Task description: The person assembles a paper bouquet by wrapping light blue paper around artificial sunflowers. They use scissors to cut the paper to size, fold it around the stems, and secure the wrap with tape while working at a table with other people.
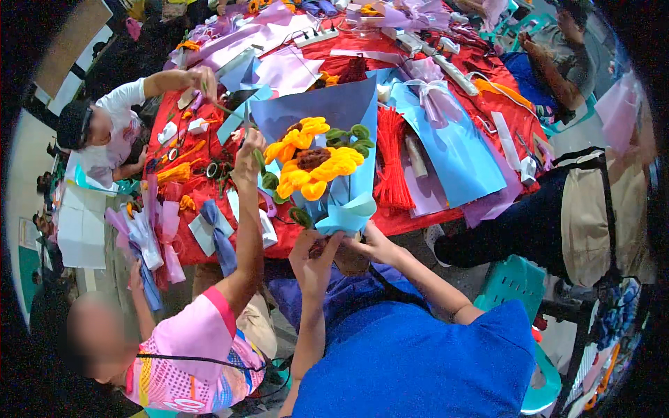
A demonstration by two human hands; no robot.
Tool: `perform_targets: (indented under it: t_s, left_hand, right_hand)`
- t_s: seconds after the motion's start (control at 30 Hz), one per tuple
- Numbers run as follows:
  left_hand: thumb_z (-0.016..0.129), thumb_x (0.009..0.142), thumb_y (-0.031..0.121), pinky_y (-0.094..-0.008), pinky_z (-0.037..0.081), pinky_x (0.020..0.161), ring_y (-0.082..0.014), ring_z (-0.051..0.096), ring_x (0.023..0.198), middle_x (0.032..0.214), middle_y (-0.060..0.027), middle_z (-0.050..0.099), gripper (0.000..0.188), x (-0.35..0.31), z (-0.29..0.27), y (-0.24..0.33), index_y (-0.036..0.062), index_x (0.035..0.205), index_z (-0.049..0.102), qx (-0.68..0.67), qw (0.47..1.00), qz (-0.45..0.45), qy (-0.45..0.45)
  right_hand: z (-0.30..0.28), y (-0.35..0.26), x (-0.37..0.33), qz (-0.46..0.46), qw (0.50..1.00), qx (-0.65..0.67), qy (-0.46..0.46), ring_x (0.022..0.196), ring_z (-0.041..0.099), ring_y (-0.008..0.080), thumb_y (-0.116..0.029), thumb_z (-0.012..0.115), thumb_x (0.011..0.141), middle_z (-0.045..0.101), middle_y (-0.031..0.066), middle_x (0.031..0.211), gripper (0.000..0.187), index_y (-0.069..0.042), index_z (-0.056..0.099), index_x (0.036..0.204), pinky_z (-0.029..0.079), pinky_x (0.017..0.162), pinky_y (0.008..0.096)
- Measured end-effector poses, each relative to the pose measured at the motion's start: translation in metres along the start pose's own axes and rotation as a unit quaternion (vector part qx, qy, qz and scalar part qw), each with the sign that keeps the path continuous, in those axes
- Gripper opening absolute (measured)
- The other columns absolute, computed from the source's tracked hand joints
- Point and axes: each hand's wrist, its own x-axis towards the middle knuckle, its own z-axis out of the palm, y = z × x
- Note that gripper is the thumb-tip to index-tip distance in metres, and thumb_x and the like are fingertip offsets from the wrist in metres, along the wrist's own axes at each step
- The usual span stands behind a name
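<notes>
At six o'clock of the red table [411,218], we grasp with left hand [311,263] and right hand [378,248] the base of the bouquet [317,164], whose yellow flowers [297,184] already sit inside blue paper [348,214], which we judge not yet fastened.

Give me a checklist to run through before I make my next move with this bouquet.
1. Left hand at the bouquet's lower end: ok, thumb and fingers meet at the bottom of the light blue paper.
2. Right hand firmly closed on that end: cannot tell; its fingers are there, but the grip is hidden.
3. Yellow flowers uncovered at the front: ok, petals show clear of the paper.
4. Stems bound together: cannot tell, paper and hands hide them.
5. Space free of other people's hands: not ok, a co-worker's hand is just left of the flowers.
</notes>
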Motion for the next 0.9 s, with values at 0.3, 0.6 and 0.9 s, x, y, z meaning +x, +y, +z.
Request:
perform_targets:
  t_s: [0.3, 0.6, 0.9]
  left_hand:
    - [0.07, 0.071, 0.005, -0.0203, 0.04, 0.052, -0.0048, 0.048, 0.057, 0.066, -0.0022, 0.053, 0.016, -0.001, 0.0, -0.002, -0.0003, 0.082, 0.06, 0.026, 0.998, 0.052, -0.024]
    - [0.069, 0.072, 0.001, -0.0186, 0.039, 0.052, -0.0045, 0.047, 0.057, 0.067, -0.0002, 0.052, 0.023, -0.004, -0.007, -0.008, 0.0021, 0.092, 0.058, -0.077, 0.995, 0.044, 0.037]
    - [0.052, 0.088, 0.015, -0.0201, 0.041, 0.059, -0.0062, 0.047, 0.062, 0.074, -0.0008, 0.053, 0.016, 0.026, -0.047, -0.015, -0.0005, 0.089, 0.054, -0.22, 0.956, -0.052, 0.187]
  right_hand:
    - [0.005, 0.018, -0.008, 0.03, 0.997, 0.001, 0.064, 0.109, 0.042, 0.0185, -0.014, 0.053, 0.084, 0.047, 0.0086, 0.116, 0.045, 0.0, 0.037, 0.123, 0.033, 0.095, 0.0328]
    - [0.014, 0.004, 0.0, 0.079, 0.994, 0.033, 0.065, 0.108, 0.045, 0.0168, -0.014, 0.054, 0.086, 0.05, 0.0077, 0.115, 0.039, 0.0, 0.042, 0.121, 0.034, 0.094, 0.0321]
    - [0.005, 0.004, 0.004, 0.129, 0.991, 0.025, 0.032, 0.103, 0.049, 0.0174, -0.013, 0.057, 0.083, 0.054, 0.008, 0.11, 0.03, -0.001, 0.053, 0.111, 0.038, 0.09, 0.0322]
